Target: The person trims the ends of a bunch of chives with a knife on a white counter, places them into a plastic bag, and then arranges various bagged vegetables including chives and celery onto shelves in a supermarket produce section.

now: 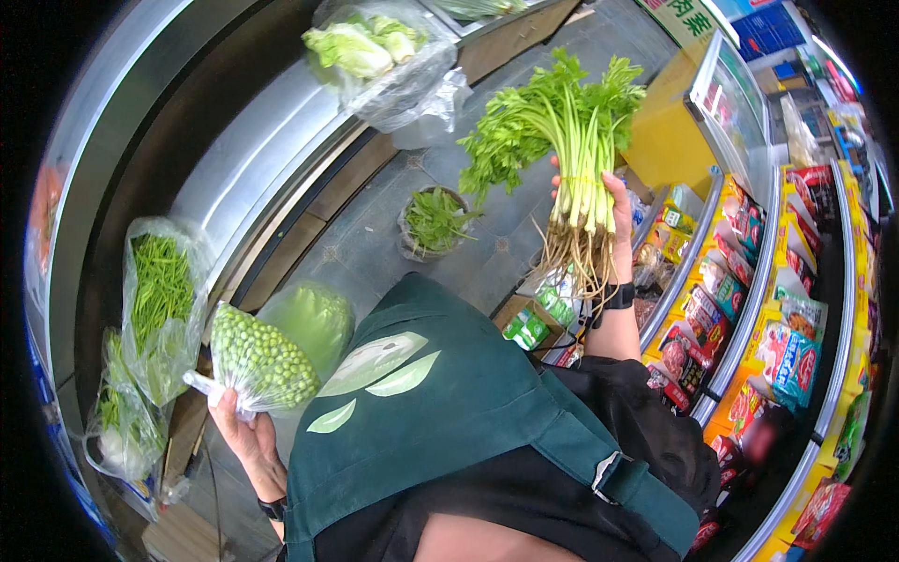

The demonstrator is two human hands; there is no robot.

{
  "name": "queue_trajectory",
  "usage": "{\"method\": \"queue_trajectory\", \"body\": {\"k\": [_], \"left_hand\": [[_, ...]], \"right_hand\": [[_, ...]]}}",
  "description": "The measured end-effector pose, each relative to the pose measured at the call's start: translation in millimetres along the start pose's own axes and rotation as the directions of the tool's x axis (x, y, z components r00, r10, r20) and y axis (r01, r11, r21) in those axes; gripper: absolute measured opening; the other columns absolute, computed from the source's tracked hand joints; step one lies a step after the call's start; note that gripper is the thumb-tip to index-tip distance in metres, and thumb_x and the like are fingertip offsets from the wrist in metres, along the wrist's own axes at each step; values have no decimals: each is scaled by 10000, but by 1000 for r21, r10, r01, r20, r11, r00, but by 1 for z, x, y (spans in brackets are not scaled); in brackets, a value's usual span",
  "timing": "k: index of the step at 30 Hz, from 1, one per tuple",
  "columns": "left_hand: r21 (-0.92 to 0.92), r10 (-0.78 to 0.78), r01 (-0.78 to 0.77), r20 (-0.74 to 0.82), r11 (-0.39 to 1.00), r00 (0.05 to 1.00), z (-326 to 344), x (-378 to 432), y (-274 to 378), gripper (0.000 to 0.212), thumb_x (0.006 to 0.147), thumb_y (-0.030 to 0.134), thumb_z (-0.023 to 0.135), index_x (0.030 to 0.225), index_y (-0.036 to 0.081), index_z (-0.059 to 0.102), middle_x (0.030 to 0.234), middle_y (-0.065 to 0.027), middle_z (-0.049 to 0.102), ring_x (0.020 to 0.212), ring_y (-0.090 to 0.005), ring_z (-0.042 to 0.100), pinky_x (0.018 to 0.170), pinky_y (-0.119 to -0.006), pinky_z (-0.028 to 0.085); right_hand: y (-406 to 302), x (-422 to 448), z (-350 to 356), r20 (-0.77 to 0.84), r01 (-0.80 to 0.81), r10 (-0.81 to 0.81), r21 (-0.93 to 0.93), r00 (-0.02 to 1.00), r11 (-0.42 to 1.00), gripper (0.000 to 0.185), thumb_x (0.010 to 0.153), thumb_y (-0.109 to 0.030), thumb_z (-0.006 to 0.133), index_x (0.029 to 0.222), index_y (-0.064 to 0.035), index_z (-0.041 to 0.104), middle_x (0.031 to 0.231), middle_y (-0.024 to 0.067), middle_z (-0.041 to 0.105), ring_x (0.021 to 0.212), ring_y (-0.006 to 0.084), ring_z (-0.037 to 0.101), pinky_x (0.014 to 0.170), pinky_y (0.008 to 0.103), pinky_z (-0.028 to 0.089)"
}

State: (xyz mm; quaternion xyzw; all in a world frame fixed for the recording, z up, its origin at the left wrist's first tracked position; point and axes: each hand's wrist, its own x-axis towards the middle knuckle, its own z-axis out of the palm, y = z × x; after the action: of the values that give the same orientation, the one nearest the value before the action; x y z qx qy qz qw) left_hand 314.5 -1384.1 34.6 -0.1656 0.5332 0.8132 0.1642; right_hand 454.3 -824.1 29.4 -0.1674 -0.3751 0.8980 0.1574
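Note:
My left hand (242,428) grips the twisted neck of a clear plastic bag of green peas (263,358), held beside the apron (449,379). In my right hand (618,204) is a bunch of celery (579,154), tied with a thin band around its pale stalks. Its leaves point away from me, and its brown roots (579,256) hang over my wrist. Behind the peas, lower down, a translucent bag of pale green vegetables (309,323) is partly covered. On the floor beyond the apron stands a bag-lined container of leafy greens (434,221).
At left, a metal display shelf (253,126) bears bagged green stems (161,288), another bag of vegetables (126,435) and bagged cabbages (365,49). Rows of packaged food (709,309) line the right side. A yellow freezer (667,119) stands ahead right; a carton of green packets (530,327) sits below my right arm.

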Motion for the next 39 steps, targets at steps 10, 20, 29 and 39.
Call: {"method": "queue_trajectory", "body": {"k": [10,20,29,39], "left_hand": [[156,-99,78,129,985,987,195,36,-79,224,826,129,658,973,55,506,815,-10,576,506,-33,458,383,-158,299],[160,-123,93,186,983,975,448,102,-165,209,858,131,607,1009,18,516,787,-12,581,450,-32,403,392,-168,299],[108,-227,200,475,974,850,713,187,-268,223,852,89,599,1068,40,569,918,-26,635,665,-77,577,486,-190,387],[287,-416,323,779,902,469,1053,272,-392,69,876,110,623,890,47,596,737,34,572,541,-8,439,447,-172,282]], "right_hand": [[-65,-5,-94,-27,152,-150,55,988,987,779,856,-432,564,1390,82,324,1331,263,460,1030,289,611,868,387,553],[-226,83,-208,-84,153,-165,-139,983,978,742,744,-323,738,1292,76,436,1191,218,588,945,284,666,793,384,567],[-339,183,-316,-183,134,-182,-246,966,960,817,710,-353,737,1306,99,409,1216,262,554,919,307,658,774,394,573],[-496,279,-439,-414,261,-378,-312,828,914,784,746,-322,687,1333,89,370,1235,254,537,941,315,650,774,395,571]]}}
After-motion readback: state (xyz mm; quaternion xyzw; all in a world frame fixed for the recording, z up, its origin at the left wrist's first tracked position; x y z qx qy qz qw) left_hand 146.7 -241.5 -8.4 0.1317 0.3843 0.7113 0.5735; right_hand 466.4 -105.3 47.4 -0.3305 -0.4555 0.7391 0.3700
